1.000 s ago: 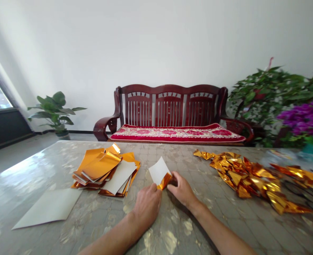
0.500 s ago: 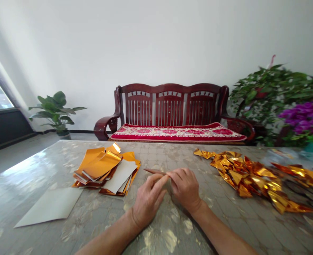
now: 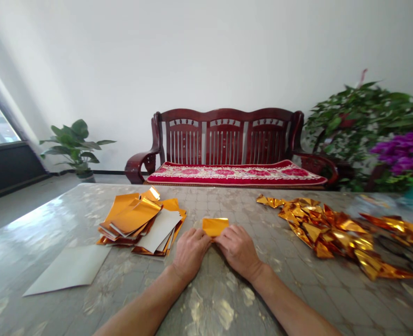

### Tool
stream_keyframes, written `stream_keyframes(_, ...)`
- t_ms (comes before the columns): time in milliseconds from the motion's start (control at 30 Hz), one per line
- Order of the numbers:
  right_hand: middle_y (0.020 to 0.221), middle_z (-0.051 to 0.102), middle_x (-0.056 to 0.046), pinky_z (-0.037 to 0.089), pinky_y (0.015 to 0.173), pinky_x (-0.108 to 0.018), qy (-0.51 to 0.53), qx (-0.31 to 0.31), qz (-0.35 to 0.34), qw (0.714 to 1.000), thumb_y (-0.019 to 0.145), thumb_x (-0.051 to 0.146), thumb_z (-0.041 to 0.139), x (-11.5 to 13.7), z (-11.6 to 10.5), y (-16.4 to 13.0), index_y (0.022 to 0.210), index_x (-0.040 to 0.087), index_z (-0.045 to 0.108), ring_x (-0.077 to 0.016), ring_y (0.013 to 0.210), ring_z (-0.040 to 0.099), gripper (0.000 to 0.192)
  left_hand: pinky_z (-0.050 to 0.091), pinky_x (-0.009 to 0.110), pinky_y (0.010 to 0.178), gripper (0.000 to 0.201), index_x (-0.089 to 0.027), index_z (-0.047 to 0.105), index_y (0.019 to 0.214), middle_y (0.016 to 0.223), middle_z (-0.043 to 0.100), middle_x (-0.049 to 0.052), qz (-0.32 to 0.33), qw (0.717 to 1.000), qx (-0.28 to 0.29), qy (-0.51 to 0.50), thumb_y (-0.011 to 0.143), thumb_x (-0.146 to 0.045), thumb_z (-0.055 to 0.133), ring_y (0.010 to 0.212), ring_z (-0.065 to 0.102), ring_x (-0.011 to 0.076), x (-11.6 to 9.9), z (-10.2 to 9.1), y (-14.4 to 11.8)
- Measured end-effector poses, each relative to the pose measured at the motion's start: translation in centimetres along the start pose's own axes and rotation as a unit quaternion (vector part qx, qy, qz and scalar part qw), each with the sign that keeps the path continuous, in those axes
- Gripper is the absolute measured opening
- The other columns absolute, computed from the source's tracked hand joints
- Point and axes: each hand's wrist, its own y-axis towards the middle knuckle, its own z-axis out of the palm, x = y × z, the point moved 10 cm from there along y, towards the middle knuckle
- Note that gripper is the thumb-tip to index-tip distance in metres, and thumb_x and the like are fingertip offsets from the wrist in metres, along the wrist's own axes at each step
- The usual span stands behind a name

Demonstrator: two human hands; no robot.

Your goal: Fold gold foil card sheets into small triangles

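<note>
Both forearms come in from the bottom edge and meet in the middle of the marbled tabletop (image 3: 227, 308). The left hand (image 3: 189, 252) and right hand (image 3: 239, 249) sit knuckles-up, side by side, fingertips pressing down on the near edge of a small folded gold foil sheet (image 3: 215, 226) that lies flat on the tabletop just past them, shiny side up. Can't really tell if any finger is tucked under the foil, it looks more like pressing than pinching. Off to the left, near the left hand, there's a messy stack of gold and white sheets (image 3: 141, 224), and closer to the camera on that side a single white sheet (image 3: 69, 275) lying on its own. To the right, well apart from the hands, a heap of folded gold foil pieces (image 3: 328, 231) spreads toward the edge. Beyond the tabletop is a dark red wooden bench (image 3: 227, 144) with a red floral cushion against the white wall, a potted plant (image 3: 73, 147) at left, and green foliage with purple flowers (image 3: 402, 154) at right.
</note>
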Motion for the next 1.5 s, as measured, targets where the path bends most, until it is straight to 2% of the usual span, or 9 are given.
stream_keyframes(133,0.083,0.068,-0.003,0.035,0.075,-0.033,0.026,0.037,0.025,0.999,0.093,0.028,0.061,-1.1,1.1,-0.4,0.093,0.026,0.073,-0.0203,0.085,0.054,0.012,0.041,0.029,0.072,0.028,-0.024,0.069,0.083,0.086,0.066,0.003,0.002,1.0,0.016,0.021,0.099,-0.031,0.046,0.085,0.057,0.0188,0.1,0.5,0.2)
stream_keyframes(333,0.086,0.069,-0.001,0.038,0.076,-0.029,0.083,0.092,0.067,0.99,0.093,0.024,0.06,-2.4,2.1,-0.8,0.087,0.025,0.072,-0.0175,0.085,0.058,0.013,0.041,0.027,0.073,0.028,-0.022,0.068,0.083,0.086,0.067,0.003,-0.047,0.998,0.046,-0.016,0.098,-0.031,0.046,0.086,0.06,0.0179,1.2,1.0,-0.1)
stream_keyframes(533,0.082,0.07,0.0,0.039,0.073,-0.028,0.107,0.103,0.124,0.981,0.091,0.024,0.061,-3.6,2.3,-1.0,0.081,0.025,0.074,-0.0172,0.083,0.058,0.017,0.039,0.024,0.075,0.027,-0.022,0.07,0.083,0.088,0.069,0.002,-0.096,0.988,0.055,-0.112,0.096,-0.031,0.049,0.088,0.063,0.0162,2.7,1.6,0.1)
stream_keyframes(667,0.084,0.074,0.002,0.039,0.074,-0.028,0.127,0.11,0.158,0.973,0.092,0.027,0.059,-4.6,2.7,-1.2,0.084,0.027,0.076,-0.0171,0.081,0.059,0.018,0.036,0.023,0.069,0.023,-0.02,0.071,0.08,0.084,0.071,0.001,-0.144,0.975,0.069,-0.154,0.091,-0.032,0.054,0.082,0.063,0.0155,3.9,2.4,0.2)
stream_keyframes(767,0.084,0.074,0.002,0.037,0.072,-0.027,0.122,0.123,0.182,0.968,0.093,0.029,0.056,-5.1,2.9,-1.4,0.082,0.027,0.075,-0.0167,0.08,0.059,0.022,0.031,0.023,0.064,0.026,-0.019,0.069,0.075,0.079,0.07,0.001,-0.157,0.971,0.069,-0.164,0.09,-0.033,0.054,0.076,0.061,0.0145,4.2,2.7,0.3)
stream_keyframes(1000,0.083,0.074,-0.001,0.034,0.07,-0.026,0.082,0.14,0.219,0.962,0.091,0.03,0.053,-5.4,3.1,-1.2,0.077,0.025,0.073,-0.0165,0.08,0.059,0.025,0.025,0.025,0.059,0.031,-0.018,0.065,0.067,0.069,0.066,0.001,-0.159,0.973,0.066,-0.156,0.09,-0.034,0.051,0.068,0.056,0.013,4.3,2.8,0.6)
stream_keyframes(1133,0.084,0.074,0.0,0.033,0.069,-0.027,0.072,0.135,0.227,0.962,0.089,0.03,0.054,-5.5,3.2,-1.4,0.077,0.026,0.073,-0.0168,0.08,0.059,0.022,0.022,0.027,0.058,0.033,-0.018,0.065,0.066,0.066,0.064,0.001,-0.182,0.971,0.08,-0.134,0.089,-0.037,0.051,0.065,0.053,0.0132,4.7,2.9,0.7)
stream_keyframes(1500,0.085,0.073,-0.001,0.033,0.071,-0.028,0.047,0.135,0.222,0.964,0.088,0.028,0.057,-5.3,3.2,-1.1,0.079,0.025,0.071,-0.0173,0.082,0.058,0.018,0.029,0.027,0.061,0.028,-0.019,0.068,0.071,0.071,0.067,0.003,-0.215,0.967,0.098,-0.093,0.085,-0.04,0.054,0.074,0.059,0.0179,5.0,2.6,0.8)
